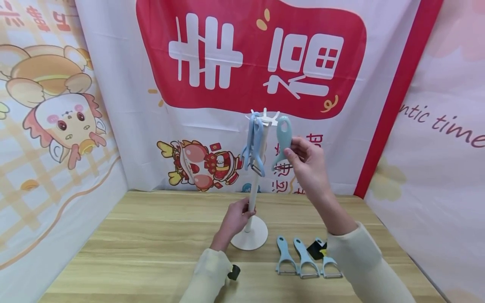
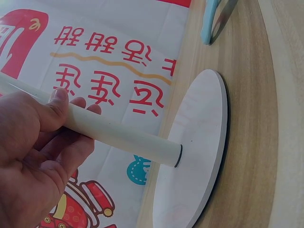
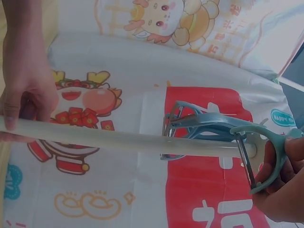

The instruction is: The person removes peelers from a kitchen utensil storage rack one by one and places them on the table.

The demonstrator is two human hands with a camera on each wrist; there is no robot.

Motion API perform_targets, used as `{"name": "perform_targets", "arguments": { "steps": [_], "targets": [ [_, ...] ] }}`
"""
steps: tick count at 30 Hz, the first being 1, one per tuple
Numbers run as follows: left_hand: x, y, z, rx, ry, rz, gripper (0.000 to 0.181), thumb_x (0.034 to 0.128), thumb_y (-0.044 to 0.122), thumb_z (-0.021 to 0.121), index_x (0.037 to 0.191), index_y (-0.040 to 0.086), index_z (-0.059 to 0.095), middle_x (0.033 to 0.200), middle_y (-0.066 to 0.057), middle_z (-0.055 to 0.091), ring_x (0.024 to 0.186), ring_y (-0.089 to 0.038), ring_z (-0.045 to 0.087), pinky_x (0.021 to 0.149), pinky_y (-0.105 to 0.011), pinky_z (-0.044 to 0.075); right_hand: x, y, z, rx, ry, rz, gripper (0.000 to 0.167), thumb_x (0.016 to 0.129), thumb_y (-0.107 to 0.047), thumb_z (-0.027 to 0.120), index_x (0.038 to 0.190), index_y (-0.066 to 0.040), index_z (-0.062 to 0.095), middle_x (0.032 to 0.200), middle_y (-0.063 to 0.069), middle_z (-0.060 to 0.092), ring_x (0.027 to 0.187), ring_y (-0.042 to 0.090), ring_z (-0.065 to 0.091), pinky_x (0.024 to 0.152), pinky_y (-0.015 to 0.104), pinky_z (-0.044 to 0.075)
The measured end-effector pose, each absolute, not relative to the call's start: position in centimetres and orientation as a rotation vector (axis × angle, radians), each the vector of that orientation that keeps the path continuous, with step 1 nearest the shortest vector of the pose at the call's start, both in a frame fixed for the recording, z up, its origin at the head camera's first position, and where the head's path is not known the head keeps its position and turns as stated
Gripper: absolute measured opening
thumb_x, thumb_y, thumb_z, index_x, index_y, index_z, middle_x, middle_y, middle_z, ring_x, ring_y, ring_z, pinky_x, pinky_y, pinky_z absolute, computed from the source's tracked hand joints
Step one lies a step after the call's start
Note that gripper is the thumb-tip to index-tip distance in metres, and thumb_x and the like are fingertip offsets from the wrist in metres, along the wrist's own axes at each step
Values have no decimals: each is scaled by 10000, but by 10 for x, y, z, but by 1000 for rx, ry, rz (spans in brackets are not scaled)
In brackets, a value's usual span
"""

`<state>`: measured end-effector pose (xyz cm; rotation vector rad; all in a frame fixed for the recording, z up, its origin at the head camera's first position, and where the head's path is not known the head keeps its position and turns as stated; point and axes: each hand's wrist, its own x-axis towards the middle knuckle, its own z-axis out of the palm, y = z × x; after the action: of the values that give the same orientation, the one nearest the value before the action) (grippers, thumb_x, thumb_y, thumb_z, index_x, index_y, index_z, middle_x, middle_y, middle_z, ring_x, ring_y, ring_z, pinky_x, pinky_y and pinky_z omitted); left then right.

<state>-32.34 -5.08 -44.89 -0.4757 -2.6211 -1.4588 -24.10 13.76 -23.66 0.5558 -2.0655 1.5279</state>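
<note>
My left hand [image 1: 236, 216] grips the white pole [image 1: 253, 189] of a stand, low down, above its round base [image 1: 250, 242]. In the left wrist view the thumb and fingers wrap the pole [image 2: 123, 137]. Up by the hooks [image 1: 270, 119], my right hand [image 1: 308, 166] pinches a pale green peeler [image 1: 284, 132] by its lower part, handle end up. That peeler appears just right of the hooks; whether it touches one I cannot tell. Several blue peelers [image 1: 258, 141] hang on the left of the stand, overlapping each other. The right wrist view shows the held peeler's blade [image 3: 244, 161].
Three light blue peelers [image 1: 304, 254] lie in a row on the wooden table [image 1: 159, 235], right of the base. The right sleeve [image 1: 360, 252] comes close to the rightmost one. Printed cloth [image 1: 125, 84] hangs behind and at both sides.
</note>
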Motion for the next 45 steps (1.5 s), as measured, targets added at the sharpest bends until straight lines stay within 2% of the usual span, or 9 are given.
{"name": "perform_targets", "arguments": {
  "steps": [10, 25, 35, 45],
  "targets": [
    [-322, -50, -448, -464, -2628, -1454, 93, 964, 95, 633, 1040, 147, 649, 1037, -39, 717, 1072, -247, 692, 955, -469, 581, -235, 149, -238, 534, -2073, 1519, 300, 974, -71, 615, 1256, 32, 608, 1076, 166, 646, 901, 109, 648, 861, 138, 564],
    [-322, -51, -450, -469, -2610, -1483, 88, 968, 90, 629, 1031, 147, 652, 1022, -34, 717, 1050, -235, 693, 950, -471, 582, -231, 167, -250, 458, -2112, 1517, 309, 990, -125, 605, 1268, 9, 598, 1059, 89, 614, 916, 111, 624, 841, 132, 565],
    [-321, -50, -450, -491, -2599, -1466, 81, 964, 85, 635, 1022, 141, 646, 1020, -38, 714, 1031, -228, 697, 947, -474, 585, -229, 177, -260, 407, -2162, 1531, 336, 996, -144, 599, 1300, -2, 590, 1075, 114, 605, 914, 100, 614, 842, 133, 566],
    [-321, -50, -450, -485, -2602, -1452, 77, 960, 90, 640, 1010, 149, 648, 1008, -30, 714, 1023, -219, 696, 938, -457, 589, -228, 187, -270, 374, -2195, 1504, 325, 997, -161, 601, 1281, -2, 593, 1057, 75, 618, 912, 101, 624, 833, 131, 566]
  ]
}}
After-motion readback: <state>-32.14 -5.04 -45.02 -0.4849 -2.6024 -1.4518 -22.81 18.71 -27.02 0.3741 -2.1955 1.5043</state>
